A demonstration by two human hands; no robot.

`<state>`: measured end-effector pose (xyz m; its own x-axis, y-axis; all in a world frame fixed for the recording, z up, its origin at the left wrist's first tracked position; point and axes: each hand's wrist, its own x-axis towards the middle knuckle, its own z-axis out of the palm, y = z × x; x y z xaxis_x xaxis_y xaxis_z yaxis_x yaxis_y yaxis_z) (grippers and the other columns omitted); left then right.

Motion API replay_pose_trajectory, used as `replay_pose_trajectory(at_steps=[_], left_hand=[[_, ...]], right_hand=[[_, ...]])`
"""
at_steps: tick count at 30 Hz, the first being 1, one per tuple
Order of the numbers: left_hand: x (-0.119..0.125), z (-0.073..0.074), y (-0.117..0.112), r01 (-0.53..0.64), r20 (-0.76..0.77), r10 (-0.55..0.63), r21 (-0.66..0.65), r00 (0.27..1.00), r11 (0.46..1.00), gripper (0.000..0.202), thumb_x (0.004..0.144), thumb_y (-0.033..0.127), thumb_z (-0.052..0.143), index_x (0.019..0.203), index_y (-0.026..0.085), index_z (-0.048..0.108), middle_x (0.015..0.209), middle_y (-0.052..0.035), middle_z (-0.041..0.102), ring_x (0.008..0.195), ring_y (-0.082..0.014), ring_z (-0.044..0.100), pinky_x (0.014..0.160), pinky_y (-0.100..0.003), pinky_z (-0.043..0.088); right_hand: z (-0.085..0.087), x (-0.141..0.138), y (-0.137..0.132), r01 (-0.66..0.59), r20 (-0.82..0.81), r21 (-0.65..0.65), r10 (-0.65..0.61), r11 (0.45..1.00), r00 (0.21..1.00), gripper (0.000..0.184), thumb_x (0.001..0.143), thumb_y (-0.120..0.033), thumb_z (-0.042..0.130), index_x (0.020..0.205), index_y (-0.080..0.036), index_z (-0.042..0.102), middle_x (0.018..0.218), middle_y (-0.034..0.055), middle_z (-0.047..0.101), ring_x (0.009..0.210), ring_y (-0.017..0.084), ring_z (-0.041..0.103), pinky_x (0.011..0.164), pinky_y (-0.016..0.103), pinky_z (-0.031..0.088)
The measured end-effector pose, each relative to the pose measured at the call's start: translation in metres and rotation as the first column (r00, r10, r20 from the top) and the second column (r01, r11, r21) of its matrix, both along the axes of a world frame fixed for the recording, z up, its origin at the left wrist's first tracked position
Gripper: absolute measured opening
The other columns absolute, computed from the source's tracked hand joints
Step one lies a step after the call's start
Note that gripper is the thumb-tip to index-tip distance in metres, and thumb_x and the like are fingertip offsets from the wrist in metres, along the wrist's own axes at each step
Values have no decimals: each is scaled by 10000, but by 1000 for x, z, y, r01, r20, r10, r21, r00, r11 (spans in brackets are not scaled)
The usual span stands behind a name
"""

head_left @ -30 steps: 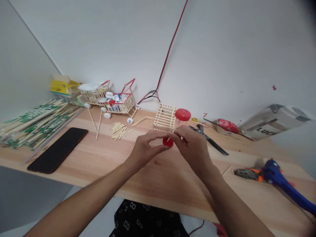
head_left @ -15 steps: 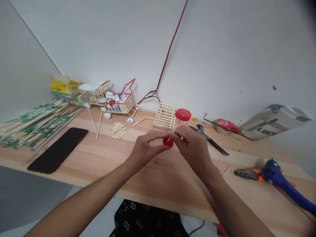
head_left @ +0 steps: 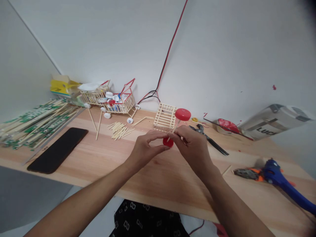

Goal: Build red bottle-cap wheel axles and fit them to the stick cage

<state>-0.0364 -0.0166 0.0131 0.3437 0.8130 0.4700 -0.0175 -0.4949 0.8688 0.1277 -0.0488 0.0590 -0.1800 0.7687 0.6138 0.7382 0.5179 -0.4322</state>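
My left hand (head_left: 144,149) pinches a red bottle cap (head_left: 167,143) between thumb and fingers. The fingers of my right hand (head_left: 194,148) are closed on a thin wooden stick (head_left: 176,125), whose near end meets that cap. A second red bottle cap (head_left: 183,114) sits at the stick's far end, above my right fingers. Whether the stick is fixed to the near cap cannot be made out. Just behind my hands stands a small slatted frame of sticks (head_left: 165,116).
At the left lie a black phone (head_left: 58,150) and wrapped chopsticks (head_left: 44,123). Cut sticks (head_left: 120,130) lie before two small stick carts (head_left: 120,104) with bottle caps. Cutting pliers (head_left: 209,138), a red-stained dish (head_left: 227,126) and a blue glue gun (head_left: 278,177) are to the right.
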Motion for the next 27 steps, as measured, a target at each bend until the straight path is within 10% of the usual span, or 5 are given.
replay_pose_trajectory(at_steps=[27], left_hand=[[-1, -2, 0, -1, -8, 2, 11, 1000, 1000, 335, 706, 183, 770, 1031, 235, 711, 1071, -41, 710, 1052, -189, 627, 964, -371, 482]], right_hand=[[-2, 0, 2, 2, 6, 15, -2, 1000, 1000, 304, 898, -204, 559, 617, -188, 442, 583, -51, 459, 558, 81, 412, 544, 220, 297]])
